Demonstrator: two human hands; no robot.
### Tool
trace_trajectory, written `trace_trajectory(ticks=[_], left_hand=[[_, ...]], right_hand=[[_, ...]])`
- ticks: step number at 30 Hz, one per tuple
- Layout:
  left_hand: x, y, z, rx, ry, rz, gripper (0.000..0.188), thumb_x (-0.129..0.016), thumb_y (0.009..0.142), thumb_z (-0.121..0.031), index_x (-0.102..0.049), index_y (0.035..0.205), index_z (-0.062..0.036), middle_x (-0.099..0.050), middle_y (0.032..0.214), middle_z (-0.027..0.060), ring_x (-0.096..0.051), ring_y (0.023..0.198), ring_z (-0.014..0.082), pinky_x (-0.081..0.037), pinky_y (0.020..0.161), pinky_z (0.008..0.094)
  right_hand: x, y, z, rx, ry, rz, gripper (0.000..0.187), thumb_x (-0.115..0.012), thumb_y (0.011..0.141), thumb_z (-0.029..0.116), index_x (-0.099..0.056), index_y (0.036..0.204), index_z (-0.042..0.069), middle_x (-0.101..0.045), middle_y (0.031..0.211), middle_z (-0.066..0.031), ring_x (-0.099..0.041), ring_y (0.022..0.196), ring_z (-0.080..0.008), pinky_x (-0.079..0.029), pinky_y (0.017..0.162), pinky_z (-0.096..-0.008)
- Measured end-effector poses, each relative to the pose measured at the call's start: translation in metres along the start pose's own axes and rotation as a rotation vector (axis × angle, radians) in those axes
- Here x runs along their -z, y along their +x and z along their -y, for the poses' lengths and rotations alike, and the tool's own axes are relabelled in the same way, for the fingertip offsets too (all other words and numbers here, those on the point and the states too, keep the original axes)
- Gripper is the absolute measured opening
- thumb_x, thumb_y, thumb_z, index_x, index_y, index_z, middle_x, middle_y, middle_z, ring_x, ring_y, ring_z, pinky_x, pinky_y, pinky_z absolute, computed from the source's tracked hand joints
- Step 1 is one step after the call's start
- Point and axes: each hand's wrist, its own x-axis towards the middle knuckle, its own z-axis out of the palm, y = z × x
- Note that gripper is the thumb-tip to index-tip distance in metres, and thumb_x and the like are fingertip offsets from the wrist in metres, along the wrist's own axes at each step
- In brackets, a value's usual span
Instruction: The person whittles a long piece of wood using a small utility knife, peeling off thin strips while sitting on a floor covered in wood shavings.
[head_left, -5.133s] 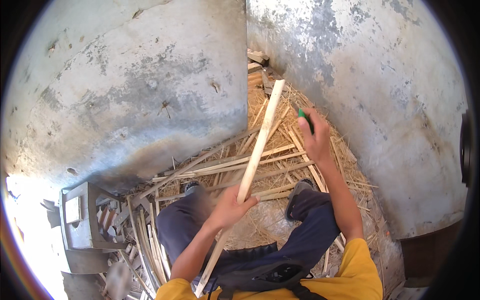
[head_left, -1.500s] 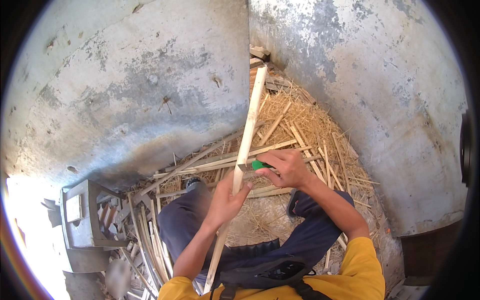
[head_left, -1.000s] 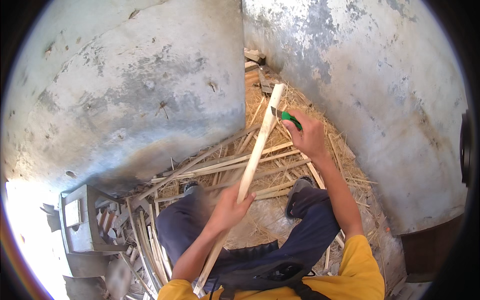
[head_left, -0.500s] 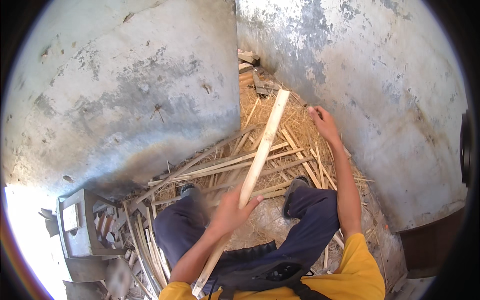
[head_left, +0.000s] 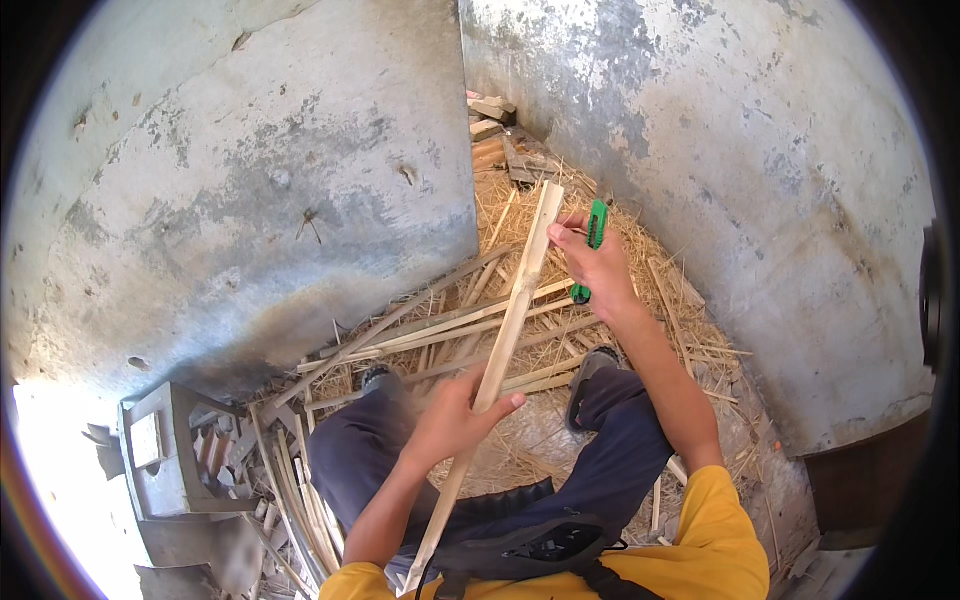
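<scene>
A long pale bamboo strip (head_left: pixel 512 318) runs aslant from my lap up toward the far wall corner. My left hand (head_left: pixel 458 415) is wrapped round it below its middle, thumb pointing right. Close to the strip's far end is my right hand (head_left: pixel 594 262), its thumb and fingertips at the strip's edge; whether they pinch it I cannot tell. A green box cutter (head_left: pixel 597 225) sits in that right hand, standing nearly upright, partly hidden by the fingers. Its blade does not show clearly.
Several loose strips (head_left: pixel 440 338) lie crosswise on shavings beyond my feet, and more strips (head_left: pixel 300 490) lean at left. A grey box-like frame (head_left: pixel 170 500) stands at lower left. Worn plaster walls (head_left: pixel 330 200) meet ahead; wood pieces (head_left: pixel 490 130) are piled in the corner.
My right hand has come left from beside the wall to the strip's far end, and the green box cutter now shows in it. The strip has tilted slightly; my left hand keeps its hold.
</scene>
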Motion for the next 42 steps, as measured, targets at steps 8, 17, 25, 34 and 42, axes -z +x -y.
trace_trajectory(ticks=[8, 17, 25, 34, 42], left_hand=[[-0.001, 0.01, -0.004, 0.096, -0.58, -0.017, 0.024, -0.059, 0.113, -0.026, -0.058, 0.121, -0.003, -0.063, 0.083, 0.003, -0.066, 0.073, 0.0123, -0.055, 0.066, 0.0281], [0.002, 0.002, -0.004, 0.106, -0.756, 0.103, 0.029, -0.048, 0.116, -0.035, -0.053, 0.107, -0.0072, -0.047, 0.071, -0.0011, -0.051, 0.057, 0.0117, -0.046, 0.058, 0.0288], [0.005, 0.001, 0.009, 0.15, -0.735, 0.075, 0.031, -0.05, 0.115, -0.036, -0.054, 0.104, -0.0077, -0.046, 0.07, -0.0029, -0.046, 0.057, 0.008, -0.044, 0.053, 0.0252], [0.026, 0.001, 0.011, 0.165, -0.816, -0.022, 0.034, -0.051, 0.108, -0.04, -0.051, 0.094, -0.0091, -0.045, 0.062, -0.0011, -0.044, 0.046, 0.0099, -0.043, 0.041, 0.0262], [0.022, -0.001, 0.003, 0.186, -0.72, -0.007, 0.033, -0.065, 0.108, -0.034, -0.05, 0.09, -0.0104, -0.049, 0.06, -0.0022, -0.044, 0.043, 0.0076, -0.043, 0.041, 0.0242]], right_hand=[[-0.036, -0.032, -0.007, 0.185, -0.167, 0.147, 0.014, -0.081, 0.097, 0.013, -0.074, 0.097, 0.0, -0.078, 0.092, -0.0066, -0.072, 0.084, -0.0126, -0.055, 0.079, -0.0287], [-0.028, -0.034, 0.006, 0.198, -0.274, 0.245, 0.011, -0.08, 0.097, 0.01, -0.074, 0.096, 0.002, -0.078, 0.092, -0.0061, -0.072, 0.087, -0.0122, -0.056, 0.083, -0.0295], [-0.005, -0.017, 0.027, 0.331, -0.237, 0.021, 0.016, -0.075, 0.101, 0.02, -0.07, 0.099, 0.005, -0.08, 0.094, -0.0079, -0.063, 0.069, -0.0064, -0.051, 0.068, -0.0232], [0.099, 0.015, 0.046, 0.368, -0.47, -0.264, 0.03, -0.076, 0.101, 0.026, -0.071, 0.123, 0.007, -0.078, 0.114, -0.014, -0.066, 0.103, -0.0205, -0.052, 0.092, -0.0392], [0.071, 0.004, 0.013, 0.14, -1.221, -0.018, 0.077, -0.079, 0.095, 0.041, -0.048, 0.156, 0.007, -0.07, 0.136, -0.0257, -0.068, 0.127, -0.034, -0.055, 0.105, -0.0487]])
